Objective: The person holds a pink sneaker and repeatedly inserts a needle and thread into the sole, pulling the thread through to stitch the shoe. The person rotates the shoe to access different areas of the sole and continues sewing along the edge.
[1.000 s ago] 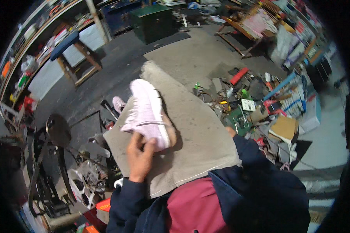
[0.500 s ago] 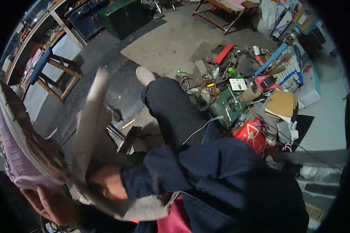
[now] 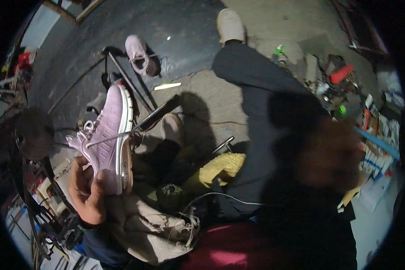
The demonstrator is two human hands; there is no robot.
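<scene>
My left hand (image 3: 87, 191) grips a lilac lace-up sneaker (image 3: 105, 135) by its heel collar, thumb outside and fingers at the opening. The shoe's toe points away from me, and its white midsole with a brownish heel part faces right. Under the hand, a frayed beige cloth (image 3: 153, 229) lies over my lap. My right hand (image 3: 330, 153) is off to the right above my leg, dark and smeared by motion; its fingers cannot be made out. Another lilac sneaker (image 3: 137, 54) rests on the floor ahead.
A dark metal stand (image 3: 130, 81) rises just beyond the held shoe. Black machine-like parts (image 3: 36, 135) are at the left. A yellow, rough-textured piece (image 3: 222, 168) sits by my leg. On the right lies a heap of tools and scraps, with a red block (image 3: 342, 73).
My right hand has left the beige cloth and swung far right. The sneaker has come rightward in view, sole side now turned right. My view has shifted, showing the second sneaker.
</scene>
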